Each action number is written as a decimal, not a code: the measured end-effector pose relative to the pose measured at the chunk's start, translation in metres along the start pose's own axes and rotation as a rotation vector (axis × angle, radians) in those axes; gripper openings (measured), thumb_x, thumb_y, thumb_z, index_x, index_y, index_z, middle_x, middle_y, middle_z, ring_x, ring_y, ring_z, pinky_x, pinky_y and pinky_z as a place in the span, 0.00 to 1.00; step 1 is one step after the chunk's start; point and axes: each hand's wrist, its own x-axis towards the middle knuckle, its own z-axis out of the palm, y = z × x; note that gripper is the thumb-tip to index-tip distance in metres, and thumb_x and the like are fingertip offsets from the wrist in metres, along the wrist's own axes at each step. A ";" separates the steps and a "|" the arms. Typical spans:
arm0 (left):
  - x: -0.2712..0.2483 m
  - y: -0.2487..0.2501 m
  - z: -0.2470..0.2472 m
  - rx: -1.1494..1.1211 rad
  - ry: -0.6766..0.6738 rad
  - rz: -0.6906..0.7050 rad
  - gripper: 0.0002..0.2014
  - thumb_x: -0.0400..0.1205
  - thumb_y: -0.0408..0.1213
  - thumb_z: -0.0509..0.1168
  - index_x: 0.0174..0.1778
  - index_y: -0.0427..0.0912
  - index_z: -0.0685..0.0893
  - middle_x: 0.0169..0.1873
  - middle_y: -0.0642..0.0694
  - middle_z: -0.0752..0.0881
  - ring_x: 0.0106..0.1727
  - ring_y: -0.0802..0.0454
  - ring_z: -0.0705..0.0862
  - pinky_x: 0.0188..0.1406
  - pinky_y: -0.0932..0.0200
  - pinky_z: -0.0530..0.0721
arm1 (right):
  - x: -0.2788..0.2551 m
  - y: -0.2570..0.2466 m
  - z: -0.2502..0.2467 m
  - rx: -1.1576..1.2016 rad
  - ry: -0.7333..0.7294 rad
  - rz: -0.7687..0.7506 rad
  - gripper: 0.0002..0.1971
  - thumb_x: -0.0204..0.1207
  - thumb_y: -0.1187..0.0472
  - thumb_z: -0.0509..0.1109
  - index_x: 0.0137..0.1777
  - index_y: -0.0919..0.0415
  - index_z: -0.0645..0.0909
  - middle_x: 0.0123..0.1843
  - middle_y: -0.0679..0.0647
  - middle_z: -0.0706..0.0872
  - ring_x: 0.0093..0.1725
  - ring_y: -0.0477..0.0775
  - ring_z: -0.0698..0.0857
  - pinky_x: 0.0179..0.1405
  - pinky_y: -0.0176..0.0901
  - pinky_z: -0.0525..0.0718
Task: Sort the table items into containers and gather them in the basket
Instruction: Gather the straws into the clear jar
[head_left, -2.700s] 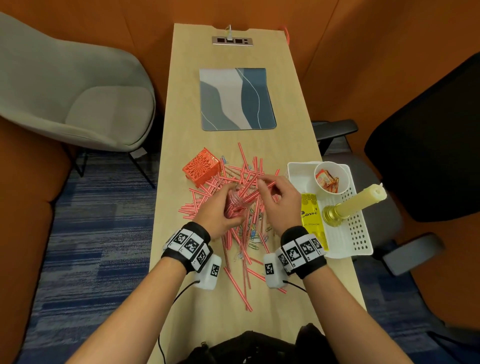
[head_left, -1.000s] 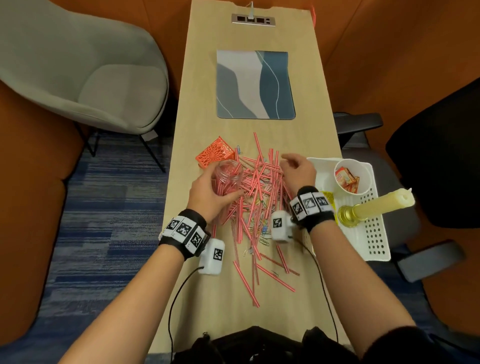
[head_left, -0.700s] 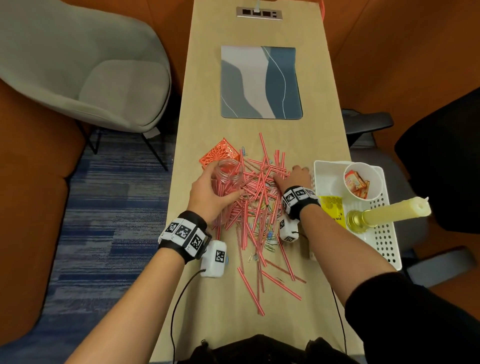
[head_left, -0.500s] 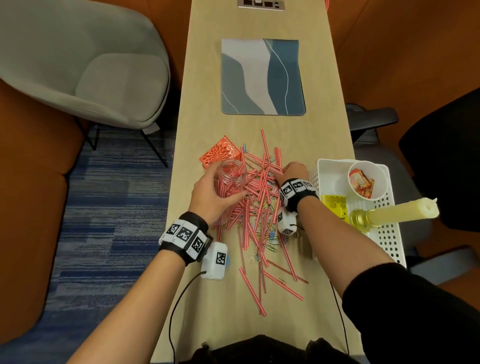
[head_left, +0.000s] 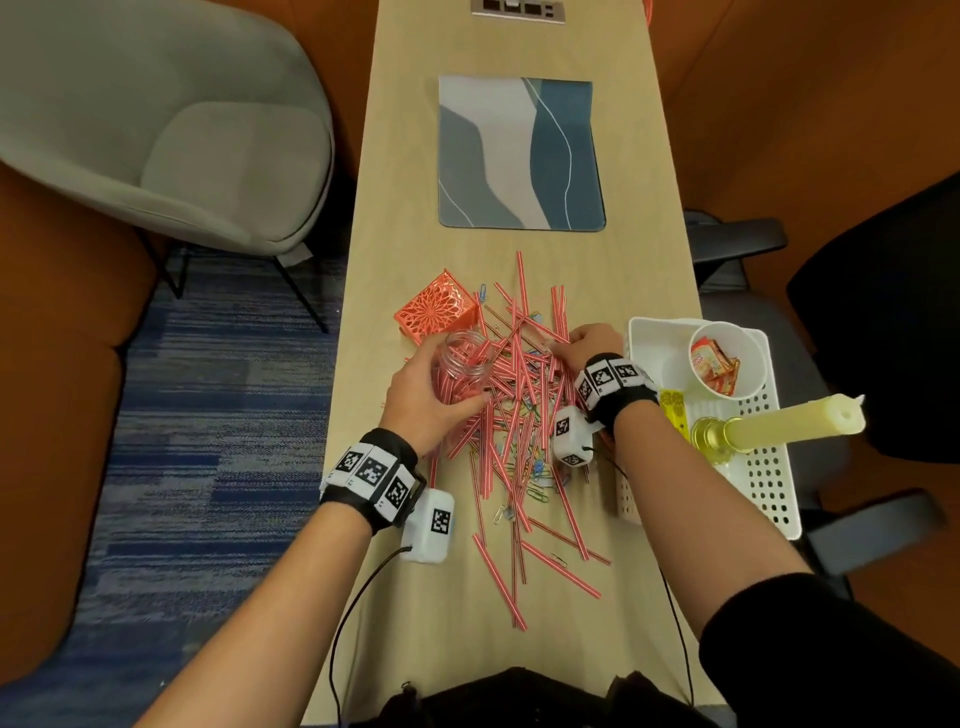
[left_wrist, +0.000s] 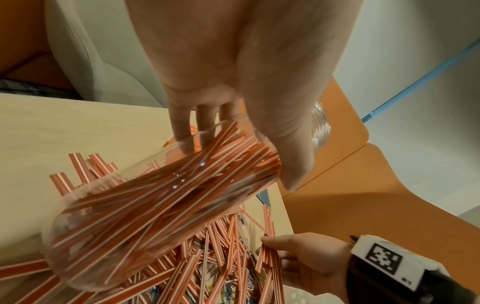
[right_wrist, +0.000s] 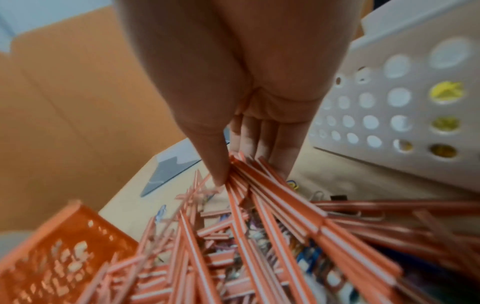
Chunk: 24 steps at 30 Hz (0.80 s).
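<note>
Left hand (head_left: 415, 400) wrapped round tilted jar (head_left: 464, 370); right hand (head_left: 589, 344) fingers (right_wrist: 262, 142) pinching straws (right_wrist: 262, 185). Could spill jarred straws if tipped further.

2.7 s ago both hands met over the middle of the pile; since then the left hand (head_left: 422, 395) has carried the clear jar (head_left: 464, 370) leftward, beside the orange holder (head_left: 435, 312). The right hand (head_left: 589, 345) has swung out toward the white basket (head_left: 649, 338) and dropped onto the striped straws (head_left: 522, 384), where thumb and fingers (right_wrist: 259, 139) now pinch a bunch of them.
</note>
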 end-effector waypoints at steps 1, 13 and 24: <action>0.000 0.000 0.001 -0.005 -0.003 0.001 0.40 0.69 0.45 0.84 0.76 0.49 0.74 0.61 0.56 0.86 0.62 0.60 0.85 0.68 0.58 0.82 | 0.000 0.004 0.001 0.068 -0.005 0.035 0.24 0.73 0.54 0.77 0.24 0.56 0.67 0.23 0.51 0.72 0.24 0.53 0.71 0.31 0.41 0.72; -0.017 0.011 0.016 0.059 -0.091 0.040 0.40 0.70 0.43 0.84 0.77 0.46 0.74 0.59 0.57 0.83 0.60 0.59 0.83 0.55 0.78 0.74 | -0.078 -0.005 -0.020 1.258 -0.255 0.156 0.12 0.88 0.63 0.54 0.41 0.56 0.68 0.19 0.44 0.67 0.14 0.41 0.62 0.12 0.29 0.58; -0.038 0.024 0.031 0.188 -0.253 0.070 0.36 0.69 0.43 0.84 0.71 0.53 0.76 0.55 0.57 0.87 0.51 0.62 0.86 0.60 0.58 0.86 | -0.174 -0.088 -0.134 1.510 -0.037 -0.378 0.18 0.88 0.51 0.57 0.34 0.53 0.67 0.22 0.45 0.58 0.18 0.43 0.53 0.14 0.32 0.53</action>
